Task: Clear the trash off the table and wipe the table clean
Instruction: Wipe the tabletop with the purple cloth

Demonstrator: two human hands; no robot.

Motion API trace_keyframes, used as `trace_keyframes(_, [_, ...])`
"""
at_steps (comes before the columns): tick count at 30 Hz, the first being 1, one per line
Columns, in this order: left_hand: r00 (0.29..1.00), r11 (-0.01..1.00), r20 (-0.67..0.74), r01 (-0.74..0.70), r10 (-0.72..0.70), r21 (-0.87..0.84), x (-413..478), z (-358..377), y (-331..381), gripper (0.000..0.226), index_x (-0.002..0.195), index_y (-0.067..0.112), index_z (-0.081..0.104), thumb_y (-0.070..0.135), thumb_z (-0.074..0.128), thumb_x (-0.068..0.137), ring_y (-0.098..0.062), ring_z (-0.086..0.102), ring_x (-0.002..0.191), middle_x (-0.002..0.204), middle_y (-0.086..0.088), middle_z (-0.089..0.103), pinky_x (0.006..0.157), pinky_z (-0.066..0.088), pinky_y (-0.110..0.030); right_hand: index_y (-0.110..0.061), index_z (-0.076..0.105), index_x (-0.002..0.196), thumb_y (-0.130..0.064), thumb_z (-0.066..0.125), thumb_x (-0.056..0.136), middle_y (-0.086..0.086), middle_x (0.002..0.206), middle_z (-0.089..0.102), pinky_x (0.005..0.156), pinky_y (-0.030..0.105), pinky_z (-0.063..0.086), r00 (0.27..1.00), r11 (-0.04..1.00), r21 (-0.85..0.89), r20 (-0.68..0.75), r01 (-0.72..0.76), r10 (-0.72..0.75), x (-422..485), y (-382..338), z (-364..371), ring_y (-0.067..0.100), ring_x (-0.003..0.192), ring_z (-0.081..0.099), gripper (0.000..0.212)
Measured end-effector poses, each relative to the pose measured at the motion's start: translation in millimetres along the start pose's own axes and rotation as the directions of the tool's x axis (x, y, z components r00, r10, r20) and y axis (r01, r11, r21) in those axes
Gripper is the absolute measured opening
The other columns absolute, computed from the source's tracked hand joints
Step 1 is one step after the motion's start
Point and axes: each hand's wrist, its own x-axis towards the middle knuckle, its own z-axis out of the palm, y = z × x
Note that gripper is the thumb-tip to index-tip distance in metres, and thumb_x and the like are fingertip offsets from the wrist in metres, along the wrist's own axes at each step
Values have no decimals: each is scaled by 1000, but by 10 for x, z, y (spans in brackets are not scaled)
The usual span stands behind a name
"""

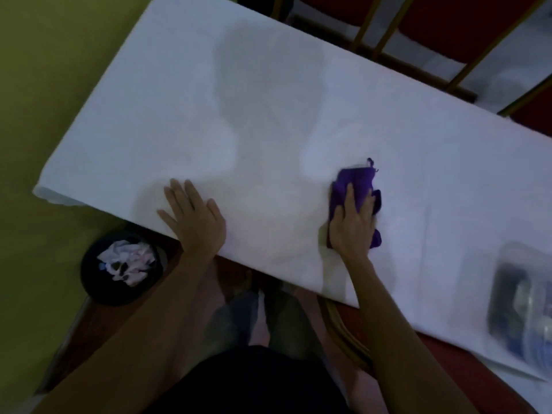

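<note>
Wiping at the table's (268, 100) near edge
Right hand (352, 225) presses purple cloth (357, 180) flat, fingers straight; left hand (194, 216) lies open, empty. Trash (125, 261) is binned; a clear container (522, 303) is left at the right end.

Dim, bluish light. A soft shadow of the person falls across the white surface (418, 150) at upper centre. Everything is blurred, worst at lower right.
</note>
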Motion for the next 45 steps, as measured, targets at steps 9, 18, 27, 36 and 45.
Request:
trace_keyframes(9, [883, 908, 214, -399, 418, -128, -736, 225, 1104, 66, 156, 10, 13, 42, 20, 99, -32, -4, 153, 165, -19, -4, 121, -4, -56, -27, -10, 158, -42, 47, 94, 18, 165, -9, 122, 54, 7, 937, 989, -93, 341, 113, -75, -1008, 22, -39, 34, 152, -7, 87])
trace_keyframes(18, [714, 770, 311, -630, 627, -104, -1261, 640, 1805, 66, 157, 9, 13, 40, 23, 100, -35, -8, 153, 164, -21, -7, 120, -1, -62, -24, -12, 158, -38, 33, 102, 23, 163, -14, 120, 50, 12, 851, 910, -160, 323, -382, 414, -422, 996, -670, 36, 152, -4, 73])
trace_keyframes(27, [849, 860, 141, -505, 510, -69, -1424, 797, 2075, 54, 156, 23, 22, 33, 31, 104, -29, 1, 154, 166, -12, 7, 121, 4, -61, -26, -23, 154, -53, 31, 101, 22, 162, -20, 119, 50, 16, 731, 905, -287, 535, -315, 424, -746, 1671, -956, 35, 153, -5, 81])
trace_keyframes(36, [880, 880, -14, -475, 475, -3, -1523, 860, 2200, 51, 154, 24, 31, 34, 30, 104, -27, 7, 154, 165, -11, 17, 121, 9, -58, -19, -9, 158, -54, 25, 102, 30, 160, -12, 120, 55, 7, 876, 894, -170, 192, -415, 443, 319, 2063, -1073, 46, 150, -4, 74])
trace_keyframes(45, [853, 859, -107, -508, 512, 61, -1515, 934, 2111, 50, 153, 23, 36, 34, 33, 104, -27, 13, 153, 163, -11, 22, 120, 14, -58, -22, -13, 157, -42, 29, 104, 22, 162, -18, 122, 52, -1, 947, 973, -196, 316, 125, -58, -69, 1182, -604, 37, 151, -14, 71])
